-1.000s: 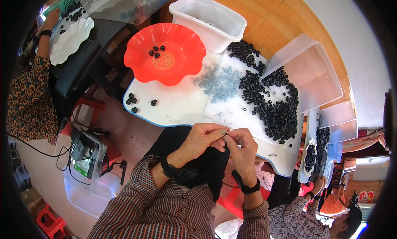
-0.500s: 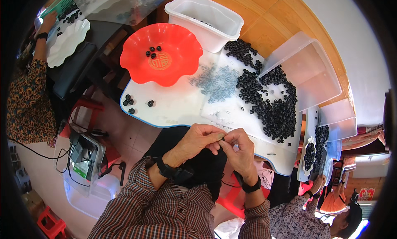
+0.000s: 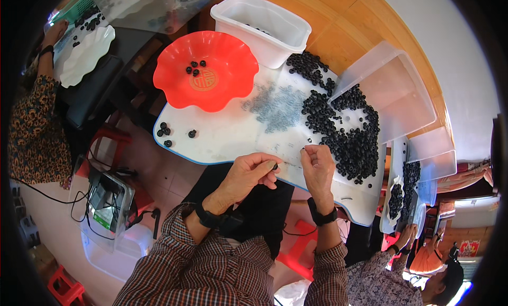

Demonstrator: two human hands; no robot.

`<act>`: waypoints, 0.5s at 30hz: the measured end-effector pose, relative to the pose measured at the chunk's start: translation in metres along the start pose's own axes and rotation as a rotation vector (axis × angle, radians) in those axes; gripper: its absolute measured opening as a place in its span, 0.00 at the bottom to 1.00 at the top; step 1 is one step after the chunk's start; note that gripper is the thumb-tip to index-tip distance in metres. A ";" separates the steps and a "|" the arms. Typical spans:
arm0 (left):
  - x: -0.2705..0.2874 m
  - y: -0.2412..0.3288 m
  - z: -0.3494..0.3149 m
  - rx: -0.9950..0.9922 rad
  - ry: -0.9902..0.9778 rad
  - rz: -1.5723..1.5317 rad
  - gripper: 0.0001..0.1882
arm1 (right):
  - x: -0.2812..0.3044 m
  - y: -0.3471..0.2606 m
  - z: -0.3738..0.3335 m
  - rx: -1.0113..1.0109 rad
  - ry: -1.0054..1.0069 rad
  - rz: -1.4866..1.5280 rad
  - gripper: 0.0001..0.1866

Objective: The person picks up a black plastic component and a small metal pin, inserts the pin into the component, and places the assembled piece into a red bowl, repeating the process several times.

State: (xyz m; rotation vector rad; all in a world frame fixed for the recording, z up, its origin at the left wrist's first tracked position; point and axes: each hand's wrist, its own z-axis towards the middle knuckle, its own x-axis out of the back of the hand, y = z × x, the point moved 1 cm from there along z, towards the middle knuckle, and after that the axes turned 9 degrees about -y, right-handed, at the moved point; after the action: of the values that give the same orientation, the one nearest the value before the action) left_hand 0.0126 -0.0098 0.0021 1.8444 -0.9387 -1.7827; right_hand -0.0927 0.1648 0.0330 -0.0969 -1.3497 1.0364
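Note:
Above the near edge of the white table (image 3: 211, 144), my left hand (image 3: 247, 175) pinches a small black round part (image 3: 274, 167) between thumb and forefinger. My right hand (image 3: 319, 171) is apart from it, to the right, over the table. Its fingers are drawn together, with a tiny dark speck at the tips that I cannot make out. Just beyond my right hand spreads a large heap of black round parts (image 3: 346, 150). Left of that heap lies a patch of tiny grey-blue pieces (image 3: 278, 107). Several more black parts (image 3: 164, 130) sit at the table's left end.
A red scalloped bowl (image 3: 233, 78) holds several black parts. Behind it stands a white tub (image 3: 248, 20); a clear plastic bin (image 3: 391, 89) tips over the heap's right side. Co-workers sit at the left (image 3: 37, 126) and lower right (image 3: 381, 277). A red stool (image 3: 108, 147) stands left.
My hands have come apart. The right one moved up and right toward the heap, while the left stayed nearly in place, with the black part now showing in its pinch.

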 end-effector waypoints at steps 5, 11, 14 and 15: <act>0.007 -0.003 0.000 -0.059 -0.011 -0.108 0.13 | -0.005 0.004 0.002 0.085 0.052 -0.110 0.05; 0.007 -0.001 0.000 -0.074 -0.008 -0.153 0.13 | -0.006 -0.010 -0.003 0.099 0.094 -0.159 0.06; 0.007 -0.001 0.000 -0.082 -0.012 -0.165 0.13 | -0.012 -0.023 -0.006 0.090 0.101 -0.128 0.06; 0.008 -0.002 0.000 -0.083 -0.013 -0.165 0.13 | -0.014 -0.026 -0.006 0.079 0.092 -0.108 0.07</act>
State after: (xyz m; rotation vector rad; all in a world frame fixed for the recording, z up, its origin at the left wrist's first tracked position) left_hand 0.0124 -0.0141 -0.0049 1.9079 -0.7233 -1.9020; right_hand -0.0715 0.1436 0.0363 -0.0127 -1.2159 0.9811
